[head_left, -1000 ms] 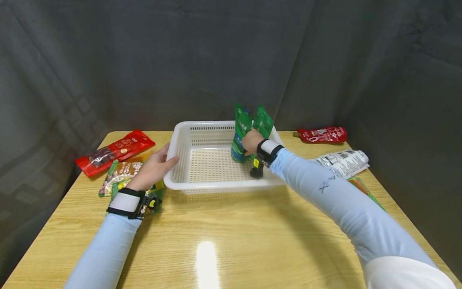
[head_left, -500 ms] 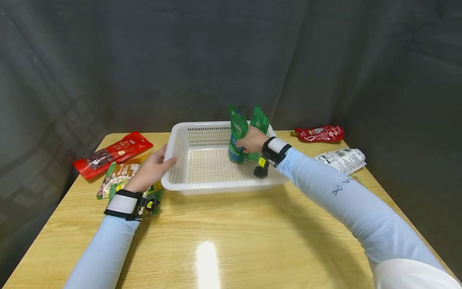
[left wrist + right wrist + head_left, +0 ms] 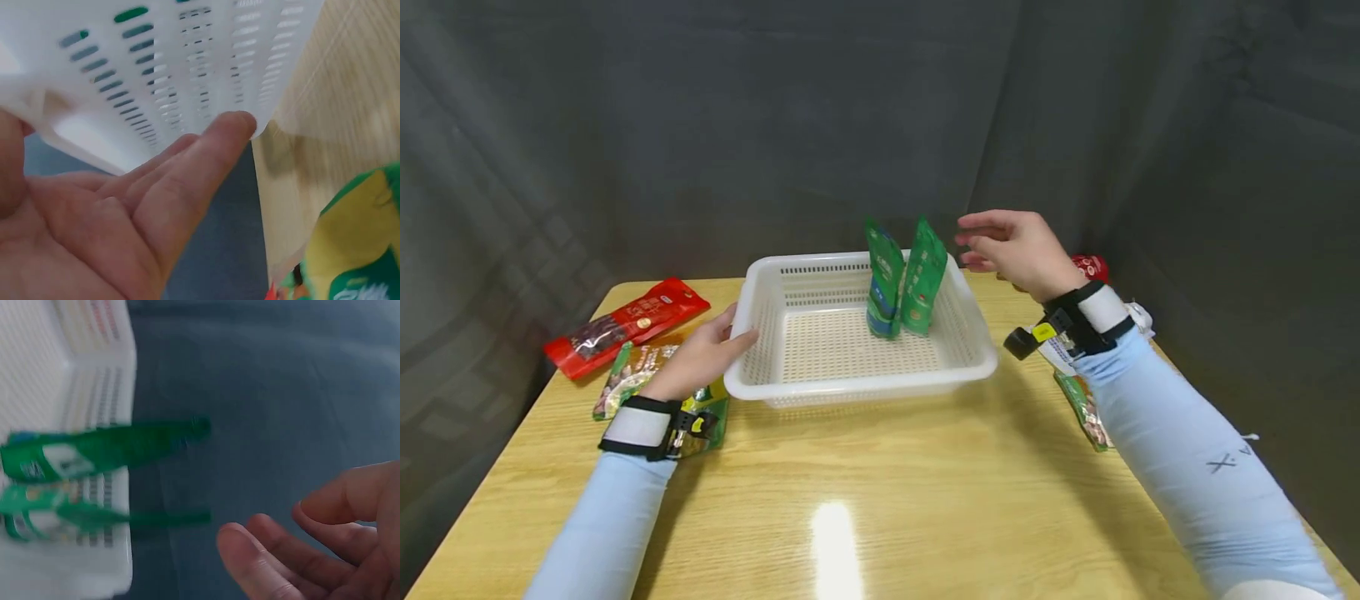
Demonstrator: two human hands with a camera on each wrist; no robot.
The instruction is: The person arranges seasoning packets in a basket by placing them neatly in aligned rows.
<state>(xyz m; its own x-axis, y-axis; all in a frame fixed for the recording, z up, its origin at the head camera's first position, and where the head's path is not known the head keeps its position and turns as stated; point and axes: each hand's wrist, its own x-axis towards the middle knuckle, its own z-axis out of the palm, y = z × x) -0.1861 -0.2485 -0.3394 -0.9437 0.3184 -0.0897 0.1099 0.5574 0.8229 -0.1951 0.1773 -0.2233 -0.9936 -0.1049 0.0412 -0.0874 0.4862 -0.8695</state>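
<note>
The right hand (image 3: 1015,248) lets go of the two green pouches (image 3: 902,279) and lifts clear, fingers loose and empty, so they now stand upright on their own in the white basket (image 3: 857,385) (placement looks finished). They sit centre frame, lower left of that grip, while the left hand (image 3: 700,360) presses flat fingers on the basket's left wall.

Probably staged recording setup: grey curtain (image 3: 700,125) backdrop, wooden table (image 3: 887,483).

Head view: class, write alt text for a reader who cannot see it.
Two green pouches stand upright in a white basket on a wooden table. The left hand rests on the basket's side; the right hand hovers open beside the pouches.
</note>
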